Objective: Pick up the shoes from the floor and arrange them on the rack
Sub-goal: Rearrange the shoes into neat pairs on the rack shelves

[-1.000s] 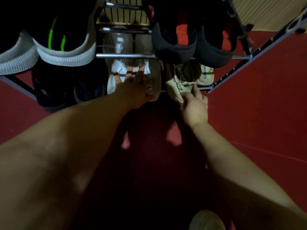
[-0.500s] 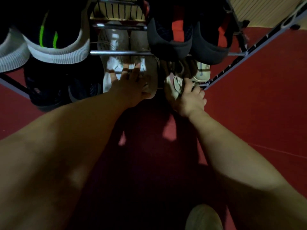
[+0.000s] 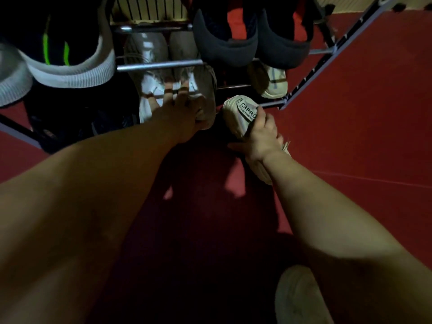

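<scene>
Rack (image 3: 159,65) mostly full; my right hand (image 3: 261,134) grips sneaker (image 3: 238,113) just before it, unplaced; my left hand (image 3: 182,111) rests flat on racked pair (image 3: 149,83).

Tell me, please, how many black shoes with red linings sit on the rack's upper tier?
2. One black shoe with a red lining sits right of centre on the metal rack's upper tier; the second shoe is beside it, towards the right end. Others may be cut off above.
</scene>
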The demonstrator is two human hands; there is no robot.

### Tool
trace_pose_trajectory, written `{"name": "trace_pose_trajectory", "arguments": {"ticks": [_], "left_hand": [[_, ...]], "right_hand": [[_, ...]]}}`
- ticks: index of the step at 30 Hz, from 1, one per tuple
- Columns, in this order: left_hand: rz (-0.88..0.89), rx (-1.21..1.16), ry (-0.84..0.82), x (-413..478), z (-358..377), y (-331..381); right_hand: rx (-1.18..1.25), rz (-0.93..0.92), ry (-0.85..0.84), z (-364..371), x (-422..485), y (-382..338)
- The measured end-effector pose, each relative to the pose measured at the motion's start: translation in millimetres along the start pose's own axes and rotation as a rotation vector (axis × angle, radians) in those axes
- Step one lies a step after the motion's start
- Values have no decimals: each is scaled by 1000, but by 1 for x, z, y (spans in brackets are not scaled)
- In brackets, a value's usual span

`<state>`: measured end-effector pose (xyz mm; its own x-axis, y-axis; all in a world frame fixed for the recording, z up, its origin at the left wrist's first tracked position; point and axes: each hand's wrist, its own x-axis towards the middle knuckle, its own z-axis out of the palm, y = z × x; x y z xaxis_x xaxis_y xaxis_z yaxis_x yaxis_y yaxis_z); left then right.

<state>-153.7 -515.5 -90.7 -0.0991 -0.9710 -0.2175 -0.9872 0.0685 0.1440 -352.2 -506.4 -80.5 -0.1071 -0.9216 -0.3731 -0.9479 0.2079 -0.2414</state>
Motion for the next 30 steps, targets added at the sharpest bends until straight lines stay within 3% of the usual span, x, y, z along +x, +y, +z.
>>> {"name": "trace_pose_trajectory", "arguments": {"ticks": [5,11,15,18,21,24,26,30], "left_hand": [[10,33,26,-2,3,0],[20,41,20,0,-1,-3],[166,122,291,-14,5,2],[369,222,401,-30,13,11],[445,276,58,-53,27,33],[346,276,-227,-79,56,38],[202,178,-395,-91,75,34],[89,81,-464,-92,80,34]], "right_hand": [[-91,-58,-8,-3,2,2],[-661,-521,-182,3,-39,58],[-791,-662,-334,0,-60,100],[-852,-606,-512,-12,-64,100],[-617,-468,-536,-23,-57,78],[-405,-351,-300,-23,-39,63],[-137,-203,-144,-24,-27,56],[196,-57,20,-34,11,44]]}}
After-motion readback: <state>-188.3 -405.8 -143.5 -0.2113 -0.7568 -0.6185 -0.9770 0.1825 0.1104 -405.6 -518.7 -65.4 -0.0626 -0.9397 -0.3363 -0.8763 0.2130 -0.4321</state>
